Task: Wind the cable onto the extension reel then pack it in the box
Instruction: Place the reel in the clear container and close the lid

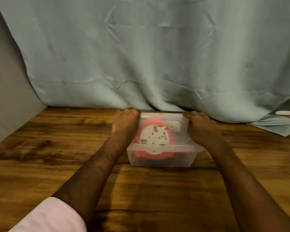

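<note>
Extension reel [155, 137], one of them, round and red-orange with a pale cream face carrying dark markings, lies flat inside the box [159, 159], seen through hazy plastic; whether the cable is on it I cannot tell. Largest thing here, though, is the curtain [157, 52], a single sheet of soft, creased grey-green cloth hanging behind, its hem bunched along the table's far edge. Next the table [49, 148], glossy wood grain, warm brown with dark streaks. One box, a clear rectangular plastic tub with rounded corners, sits near the middle of the far edge, a translucent lid [161, 129] on top. Two hands: left hand [125, 122] grips the lid's far left corner, fingers curled over; right hand [200, 126] grips the far right corner likewise. One pale pink sleeve [52, 216] shows at the near left corner.
</note>
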Action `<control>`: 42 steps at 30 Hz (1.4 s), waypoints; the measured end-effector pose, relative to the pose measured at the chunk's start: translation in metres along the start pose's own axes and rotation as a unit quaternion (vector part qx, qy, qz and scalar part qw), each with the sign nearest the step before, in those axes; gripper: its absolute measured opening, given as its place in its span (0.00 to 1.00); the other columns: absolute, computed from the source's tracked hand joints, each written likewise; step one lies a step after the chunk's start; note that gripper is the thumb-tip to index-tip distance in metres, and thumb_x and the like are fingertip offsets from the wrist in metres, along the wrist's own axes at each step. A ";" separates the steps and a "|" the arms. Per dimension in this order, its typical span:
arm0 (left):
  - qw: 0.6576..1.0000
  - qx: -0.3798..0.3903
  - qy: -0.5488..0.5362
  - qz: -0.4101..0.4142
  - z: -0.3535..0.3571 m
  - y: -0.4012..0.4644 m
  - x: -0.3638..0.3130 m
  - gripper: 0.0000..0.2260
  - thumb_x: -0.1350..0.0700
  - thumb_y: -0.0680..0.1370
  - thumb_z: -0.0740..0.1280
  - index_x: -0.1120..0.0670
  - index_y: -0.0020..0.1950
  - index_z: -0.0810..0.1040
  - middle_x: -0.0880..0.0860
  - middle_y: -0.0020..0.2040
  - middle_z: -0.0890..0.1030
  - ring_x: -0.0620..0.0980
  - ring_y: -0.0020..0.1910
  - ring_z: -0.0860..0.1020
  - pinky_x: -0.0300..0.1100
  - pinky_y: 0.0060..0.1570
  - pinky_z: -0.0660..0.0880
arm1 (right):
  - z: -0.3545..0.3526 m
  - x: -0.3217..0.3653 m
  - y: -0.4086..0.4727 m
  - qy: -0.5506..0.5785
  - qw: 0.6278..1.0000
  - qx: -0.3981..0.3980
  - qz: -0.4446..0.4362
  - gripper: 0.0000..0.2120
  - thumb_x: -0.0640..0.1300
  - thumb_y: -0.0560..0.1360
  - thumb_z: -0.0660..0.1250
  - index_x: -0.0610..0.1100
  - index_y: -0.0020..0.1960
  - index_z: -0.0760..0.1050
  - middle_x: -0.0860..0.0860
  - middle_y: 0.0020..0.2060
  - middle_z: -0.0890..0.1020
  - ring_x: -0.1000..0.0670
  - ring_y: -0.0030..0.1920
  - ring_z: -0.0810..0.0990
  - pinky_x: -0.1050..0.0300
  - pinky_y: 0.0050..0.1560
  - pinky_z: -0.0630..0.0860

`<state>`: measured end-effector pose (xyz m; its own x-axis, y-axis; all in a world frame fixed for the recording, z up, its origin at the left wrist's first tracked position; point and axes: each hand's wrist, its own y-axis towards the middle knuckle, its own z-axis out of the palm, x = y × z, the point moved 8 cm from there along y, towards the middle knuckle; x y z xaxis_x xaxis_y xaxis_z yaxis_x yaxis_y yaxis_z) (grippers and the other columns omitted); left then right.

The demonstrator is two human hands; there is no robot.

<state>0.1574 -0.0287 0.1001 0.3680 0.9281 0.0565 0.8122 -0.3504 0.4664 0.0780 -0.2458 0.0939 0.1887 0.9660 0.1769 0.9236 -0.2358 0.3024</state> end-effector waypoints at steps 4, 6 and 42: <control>1.000 0.019 0.000 -0.001 0.004 0.002 -0.001 0.12 0.61 0.81 0.61 0.52 0.60 0.79 0.56 0.56 0.84 0.57 0.56 0.82 0.50 0.59 0.75 | -0.001 0.000 0.000 0.026 0.999 -0.018 0.021 0.24 0.39 0.77 0.61 0.50 0.72 0.73 0.49 0.67 0.77 0.44 0.64 0.75 0.51 0.62 0.72; 0.999 0.025 -0.022 -0.015 0.008 0.000 0.003 0.12 0.60 0.82 0.60 0.52 0.62 0.79 0.56 0.57 0.84 0.58 0.57 0.81 0.50 0.59 0.74 | 0.003 -0.004 -0.006 0.110 0.992 -0.038 0.042 0.24 0.39 0.79 0.61 0.50 0.74 0.70 0.49 0.68 0.76 0.45 0.65 0.75 0.53 0.63 0.71; 0.576 -0.030 -0.749 -0.325 0.091 -0.117 0.031 0.18 0.38 0.83 0.60 0.46 0.59 0.83 0.55 0.56 0.86 0.58 0.57 0.84 0.68 0.57 0.79 | 0.024 -0.042 -0.063 0.413 0.859 -0.098 0.285 0.20 0.52 0.73 0.75 0.46 0.62 0.79 0.48 0.52 0.85 0.49 0.45 0.84 0.52 0.41 0.83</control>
<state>0.1148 0.0300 -0.0330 0.0079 -0.3050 -0.9523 0.9983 0.0567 -0.0099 0.0199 -0.2687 0.0447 0.2167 0.3016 0.9285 0.6698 -0.7378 0.0833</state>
